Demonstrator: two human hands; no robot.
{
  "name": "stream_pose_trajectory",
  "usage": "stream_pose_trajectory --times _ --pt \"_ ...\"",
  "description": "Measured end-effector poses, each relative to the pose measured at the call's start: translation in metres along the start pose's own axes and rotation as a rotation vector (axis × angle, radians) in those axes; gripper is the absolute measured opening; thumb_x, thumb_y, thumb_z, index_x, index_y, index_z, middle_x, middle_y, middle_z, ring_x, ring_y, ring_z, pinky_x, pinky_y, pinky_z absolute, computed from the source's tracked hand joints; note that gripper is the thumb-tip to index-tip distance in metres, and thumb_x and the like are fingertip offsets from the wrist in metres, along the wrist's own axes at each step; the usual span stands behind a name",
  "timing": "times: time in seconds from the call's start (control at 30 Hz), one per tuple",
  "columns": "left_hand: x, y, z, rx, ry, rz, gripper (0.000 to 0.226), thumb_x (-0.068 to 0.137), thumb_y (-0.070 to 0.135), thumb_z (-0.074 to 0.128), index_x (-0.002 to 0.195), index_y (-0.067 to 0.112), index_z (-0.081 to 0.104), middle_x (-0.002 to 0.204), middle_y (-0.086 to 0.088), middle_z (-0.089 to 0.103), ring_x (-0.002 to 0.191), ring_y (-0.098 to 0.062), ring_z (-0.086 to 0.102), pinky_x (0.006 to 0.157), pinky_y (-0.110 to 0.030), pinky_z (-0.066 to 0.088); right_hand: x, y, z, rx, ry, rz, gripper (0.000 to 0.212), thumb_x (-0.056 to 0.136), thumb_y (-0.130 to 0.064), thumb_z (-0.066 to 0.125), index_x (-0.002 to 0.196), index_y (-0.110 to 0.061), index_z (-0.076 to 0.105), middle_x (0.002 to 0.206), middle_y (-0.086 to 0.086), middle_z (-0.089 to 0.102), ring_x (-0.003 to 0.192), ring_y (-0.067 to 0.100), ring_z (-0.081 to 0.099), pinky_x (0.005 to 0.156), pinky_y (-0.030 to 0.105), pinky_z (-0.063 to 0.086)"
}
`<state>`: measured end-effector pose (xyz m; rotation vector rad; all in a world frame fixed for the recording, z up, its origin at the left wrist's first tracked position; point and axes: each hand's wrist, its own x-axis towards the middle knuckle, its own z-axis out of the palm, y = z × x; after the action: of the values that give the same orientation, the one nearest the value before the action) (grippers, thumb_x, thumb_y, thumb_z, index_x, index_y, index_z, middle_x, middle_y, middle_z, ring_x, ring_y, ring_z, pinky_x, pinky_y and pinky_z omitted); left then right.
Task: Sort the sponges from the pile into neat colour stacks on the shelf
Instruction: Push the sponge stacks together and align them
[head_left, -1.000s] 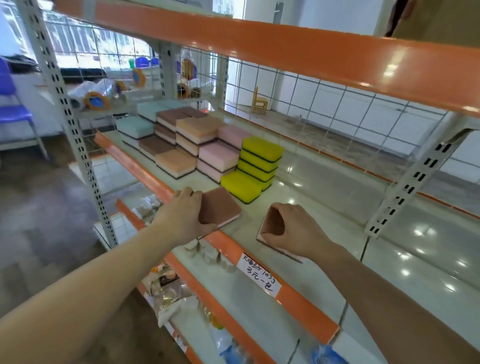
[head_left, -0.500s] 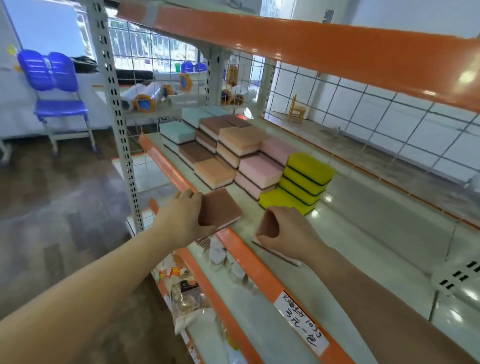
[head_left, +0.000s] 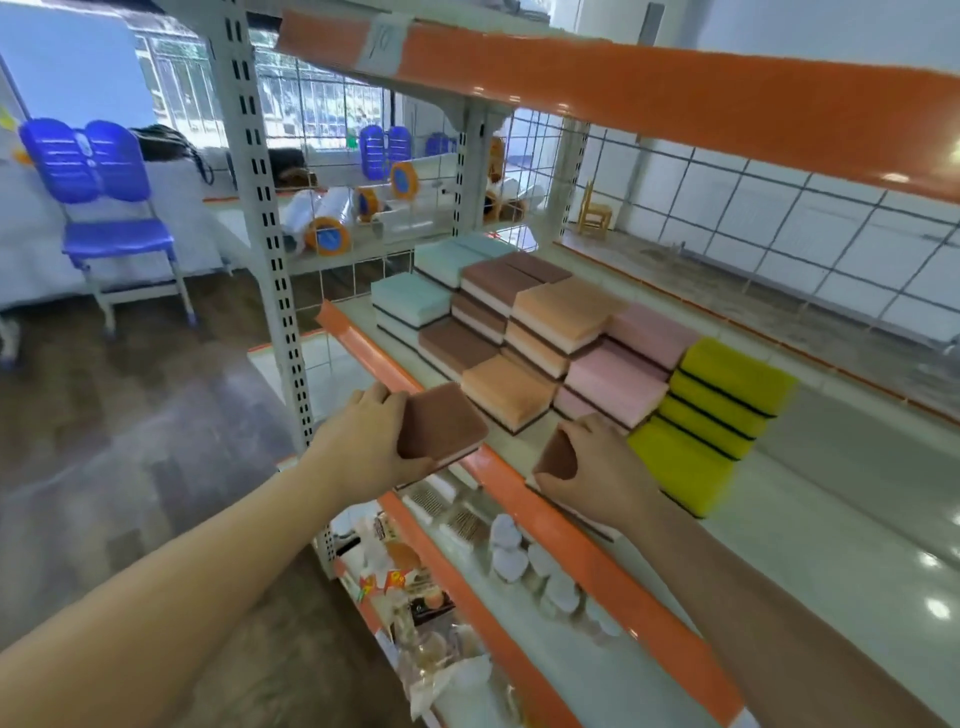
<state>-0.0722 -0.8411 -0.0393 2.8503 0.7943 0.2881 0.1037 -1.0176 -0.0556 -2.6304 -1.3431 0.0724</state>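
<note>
My left hand (head_left: 363, 441) grips a brown sponge (head_left: 444, 423) just above the shelf's orange front edge (head_left: 587, 551). My right hand (head_left: 597, 467) holds a second brown sponge (head_left: 557, 460), mostly hidden under the fingers, low over the shelf. Behind them stand sorted stacks: mint (head_left: 410, 301), brown (head_left: 498, 288), orange (head_left: 561, 312), pink (head_left: 618, 379) and yellow (head_left: 727, 395), with a single yellow sponge (head_left: 680, 462) in front.
An upper orange shelf beam (head_left: 675, 88) hangs overhead. A grey slotted upright (head_left: 265, 223) stands at the left. The lower shelf holds packaged goods (head_left: 415, 587). A blue chair (head_left: 98, 208) stands on the floor at left. Wire mesh (head_left: 779, 228) backs the shelf.
The view has turned left and closed in on the stacks. Both hands have kept their brown sponges and moved left along the shelf towards the stacks.
</note>
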Motion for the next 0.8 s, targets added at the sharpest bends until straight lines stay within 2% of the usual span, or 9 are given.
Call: stream_pose_trajectory --times 0.17,0.33,0.43,0.6,0.73,0.8 --pt "0.021 -0.035 -0.002 -0.005 -0.040 0.088 0.072 0.076 0.058 0.063 0.130 0.017 0.042 0.116 -0.004 0.048 0.103 -0.021 0.047 0.086 -0.034 0.047 0.018 -0.015 0.008 -0.045 -0.015 0.180 0.069 0.082 -0.052 0.059 0.134 -0.012 0.038 0.134 0.008 0.038 0.124 0.027 0.038 0.099 0.038 0.038" --pt "0.038 -0.053 0.002 0.005 -0.054 0.193 0.073 0.075 0.059 0.062 0.132 0.018 0.041 0.118 -0.003 0.048 0.102 -0.019 0.047 0.082 -0.030 0.042 0.023 -0.023 0.013 -0.018 0.049 0.234 0.075 0.081 -0.047 0.061 0.142 -0.014 0.031 0.139 0.005 0.036 0.129 0.025 0.033 0.101 0.037 0.038" --pt "0.048 -0.060 0.005 0.019 -0.071 0.238 0.074 0.076 0.058 0.062 0.133 0.017 0.040 0.121 -0.004 0.048 0.107 -0.021 0.047 0.087 -0.031 0.041 0.027 -0.035 0.013 0.061 0.085 0.172 0.077 0.082 -0.041 0.063 0.144 -0.014 0.028 0.145 0.004 0.034 0.133 0.021 0.030 0.104 0.032 0.032" --pt "0.061 -0.068 0.005 0.004 -0.103 0.315 0.081 0.075 0.052 0.066 0.139 0.014 0.035 0.128 -0.006 0.045 0.115 -0.025 0.045 0.096 -0.030 0.036 0.039 -0.057 0.011 0.116 0.043 -0.032 0.081 0.083 -0.037 0.064 0.148 -0.019 0.018 0.151 0.001 0.026 0.139 0.015 0.020 0.108 0.023 0.018" --pt "0.069 -0.071 0.002 -0.015 -0.148 0.368 0.084 0.073 0.050 0.069 0.141 0.017 0.033 0.130 -0.005 0.044 0.117 -0.024 0.046 0.099 -0.031 0.038 0.056 -0.073 0.010 0.103 0.074 -0.162 0.083 0.080 -0.037 0.065 0.148 -0.017 0.021 0.149 0.003 0.030 0.135 0.013 0.021 0.098 0.009 0.011" --pt "0.074 -0.074 -0.002 -0.025 -0.167 0.374 0.082 0.073 0.048 0.071 0.140 0.016 0.035 0.129 -0.005 0.044 0.116 -0.024 0.047 0.098 -0.032 0.039 0.068 -0.077 0.011 0.073 0.045 -0.225 0.085 0.079 -0.038 0.067 0.147 -0.014 0.022 0.148 0.004 0.031 0.136 0.015 0.023 0.104 0.012 0.011"
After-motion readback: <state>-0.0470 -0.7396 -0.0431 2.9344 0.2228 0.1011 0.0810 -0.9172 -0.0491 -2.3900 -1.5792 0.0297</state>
